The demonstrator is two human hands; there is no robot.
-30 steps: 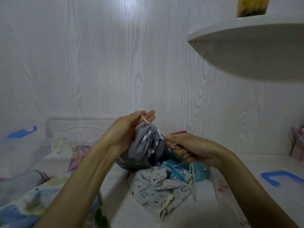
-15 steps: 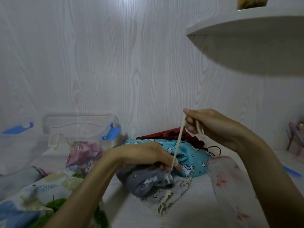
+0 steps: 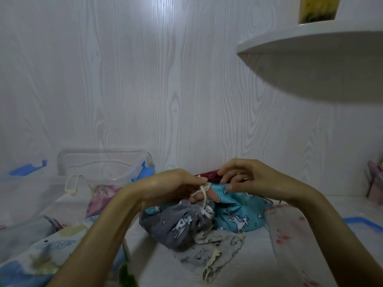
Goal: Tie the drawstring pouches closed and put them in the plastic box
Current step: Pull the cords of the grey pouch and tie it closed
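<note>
A grey drawstring pouch [image 3: 176, 226] with white animal prints lies on the white table, its mouth gathered shut. Its cream drawstring [image 3: 204, 195] runs up from the mouth and is looped around the fingers of my left hand [image 3: 176, 187], which holds it just above the pouch. My right hand [image 3: 246, 179] hovers close beside, fingers loosely curled at the cord's loop; whether it pinches the cord I cannot tell. A clear plastic box [image 3: 41, 204] with blue latches stands at the left and holds several pouches.
A turquoise unicorn pouch [image 3: 240, 214], a dark red pouch [image 3: 209, 176], a light grey printed pouch [image 3: 213, 255] and a white floral pouch [image 3: 290, 245] lie around the grey one. A blue-edged lid [image 3: 364, 224] sits right. A white shelf [image 3: 310, 59] juts overhead.
My right hand came down from pulling the cord taut and now meets my left hand above the pouch. My left hand rose off the pouch's mouth, with the cord looped around its fingers.
</note>
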